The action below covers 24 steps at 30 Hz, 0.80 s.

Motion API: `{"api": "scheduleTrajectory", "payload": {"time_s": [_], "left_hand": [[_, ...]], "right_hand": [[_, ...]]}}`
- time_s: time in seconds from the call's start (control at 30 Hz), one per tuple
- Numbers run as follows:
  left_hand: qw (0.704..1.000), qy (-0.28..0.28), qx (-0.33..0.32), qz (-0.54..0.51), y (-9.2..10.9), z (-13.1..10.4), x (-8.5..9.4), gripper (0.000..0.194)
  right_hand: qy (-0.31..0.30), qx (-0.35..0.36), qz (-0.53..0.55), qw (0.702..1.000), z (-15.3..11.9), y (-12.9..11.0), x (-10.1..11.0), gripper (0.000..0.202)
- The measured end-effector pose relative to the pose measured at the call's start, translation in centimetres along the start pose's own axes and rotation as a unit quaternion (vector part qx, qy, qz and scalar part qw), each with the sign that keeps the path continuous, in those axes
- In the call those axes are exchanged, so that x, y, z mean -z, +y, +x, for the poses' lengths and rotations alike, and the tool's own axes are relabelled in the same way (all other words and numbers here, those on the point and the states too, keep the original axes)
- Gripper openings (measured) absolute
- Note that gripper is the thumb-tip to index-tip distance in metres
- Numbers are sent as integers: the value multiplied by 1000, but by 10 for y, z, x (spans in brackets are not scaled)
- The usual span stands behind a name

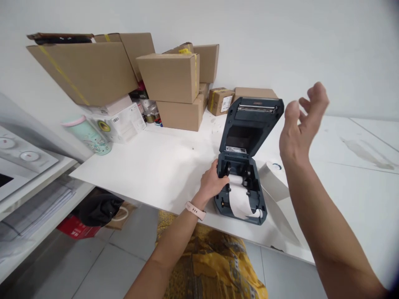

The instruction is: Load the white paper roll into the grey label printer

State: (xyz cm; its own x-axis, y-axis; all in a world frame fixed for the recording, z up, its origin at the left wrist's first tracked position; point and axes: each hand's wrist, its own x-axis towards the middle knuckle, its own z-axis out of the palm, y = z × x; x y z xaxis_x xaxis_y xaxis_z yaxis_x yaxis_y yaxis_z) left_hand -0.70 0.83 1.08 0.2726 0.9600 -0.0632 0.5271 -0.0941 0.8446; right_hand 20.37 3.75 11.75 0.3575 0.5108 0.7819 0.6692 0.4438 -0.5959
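Printer (241, 158) open on the table (174, 162), lid (249, 135) raised, paper (240, 200) inside.
The left hand (212, 182) clasps its left side, thumb (224, 180) over the edge; the right hand (295, 135) is raised, empty, fingers (318, 97) parted. The step looks like tending the paper; the next move calls for a steadied printer and clear fingers.

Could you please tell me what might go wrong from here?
The printer's raised lid could drop onto the left hand, whose thumb reaches over the rim.
The paper strip has a slanted-looking front end, so it might feed crookedly.
The second roll trails loose paper beside the printer; lowering the right hand might snag it.
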Motion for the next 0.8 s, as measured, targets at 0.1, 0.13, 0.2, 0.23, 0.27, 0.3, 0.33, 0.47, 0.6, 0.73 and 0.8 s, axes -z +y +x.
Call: {"api": "scheduleTrajectory", "payload": {"time_s": [0.1,0.13,0.2,0.23,0.27,0.3,0.33,0.47,0.6,0.73,0.8], "left_hand": [[999,-27,-4,23,3,-2,3,77],[999,-36,-5,34,4,-2,3,77],[997,-46,0,59,6,-3,4,78],[996,-46,4,71,7,-3,4,79],[996,-44,7,80,7,-3,4,79],[995,-41,7,87,6,-2,3,80],[995,-37,6,94,6,-2,3,80],[994,-27,-3,109,4,-3,2,78],[995,-27,-6,95,4,-5,4,76],[997,-28,-16,76,1,-5,4,75],[997,-29,-15,71,-3,-4,2,74]], "right_hand": [[-36,75,-53,995,-34,-8,15,33],[-104,87,-70,988,-45,-8,19,26],[-293,110,-109,943,-64,-3,22,19],[-388,123,-140,903,-72,0,20,20],[-475,134,-186,850,-78,3,17,24],[-547,141,-234,791,-82,5,12,29],[-598,141,-275,740,-85,7,6,32],[-665,119,-317,666,-89,6,-21,33],[-672,109,-283,676,-81,8,-29,30],[-619,42,-142,771,-59,16,16,48],[-528,-47,-11,848,-49,18,60,46]]}}
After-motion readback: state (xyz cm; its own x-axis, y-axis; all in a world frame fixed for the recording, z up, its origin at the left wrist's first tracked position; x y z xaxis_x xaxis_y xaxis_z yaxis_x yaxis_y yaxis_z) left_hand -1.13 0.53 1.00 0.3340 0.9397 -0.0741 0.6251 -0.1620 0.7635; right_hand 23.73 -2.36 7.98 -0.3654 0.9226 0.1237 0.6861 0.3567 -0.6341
